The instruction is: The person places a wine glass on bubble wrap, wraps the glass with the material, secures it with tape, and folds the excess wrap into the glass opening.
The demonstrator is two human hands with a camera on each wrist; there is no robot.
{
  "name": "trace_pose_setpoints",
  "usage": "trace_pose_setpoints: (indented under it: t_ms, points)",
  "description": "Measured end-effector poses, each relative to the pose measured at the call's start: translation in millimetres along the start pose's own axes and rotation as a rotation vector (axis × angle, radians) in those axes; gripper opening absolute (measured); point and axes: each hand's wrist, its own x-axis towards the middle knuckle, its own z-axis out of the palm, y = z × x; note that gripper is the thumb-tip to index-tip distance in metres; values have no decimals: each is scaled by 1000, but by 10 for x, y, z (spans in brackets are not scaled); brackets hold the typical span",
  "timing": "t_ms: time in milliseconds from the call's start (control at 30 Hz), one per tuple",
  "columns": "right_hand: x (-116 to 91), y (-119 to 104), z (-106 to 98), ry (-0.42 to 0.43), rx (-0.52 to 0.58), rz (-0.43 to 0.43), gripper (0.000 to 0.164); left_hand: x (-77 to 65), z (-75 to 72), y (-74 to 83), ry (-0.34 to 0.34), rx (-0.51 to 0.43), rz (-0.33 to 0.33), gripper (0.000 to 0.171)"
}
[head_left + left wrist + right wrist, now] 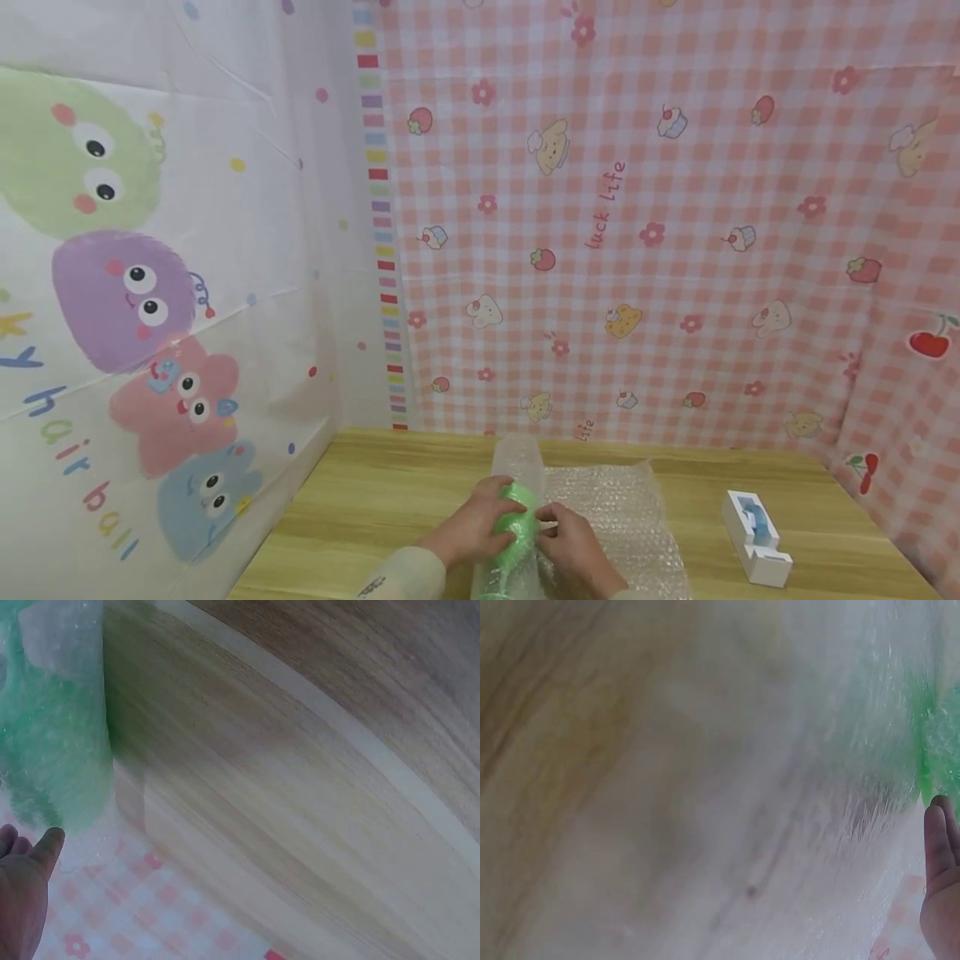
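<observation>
A green, rounded object [513, 533] lies rolled in clear bubble wrap [628, 517] on the wooden table; the wrap blurs its exact kind. My left hand [480, 521] lies over the roll from the left, fingers and thumb curved around it. In the left wrist view, the green shape [56, 750] shows through the film, one fingertip at its end. At the roll's right side my right hand [572, 542] has its fingers bent, pinching the wrap. The right wrist view shows the right fingers [939, 832] against the wrapped green side.
A white tape dispenser [757, 537] with a blue roll stands on the right of the wooden table [360, 492]. Flat bubble wrap spreads to the right of the roll. A pink checked cloth [615, 333] hangs behind, and a white cartoon-printed sheet [277, 275] on the left.
</observation>
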Motion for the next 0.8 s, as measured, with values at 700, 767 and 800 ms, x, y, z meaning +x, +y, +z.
trace_pose_setpoints:
  t_ms: [700, 767, 800]
  points:
    - [14, -41, -15, -20, 51, 123, 34, -51, -41, -29, -3, -30, -26, 36]
    - [15, -42, -10, -15, 52, 132, 36, -56, -47, -28, 3, -41, -22, 37]
    - [16, -44, -7, -14, 47, 137, 36, -58, -46, -30, 7, -44, -18, 37]
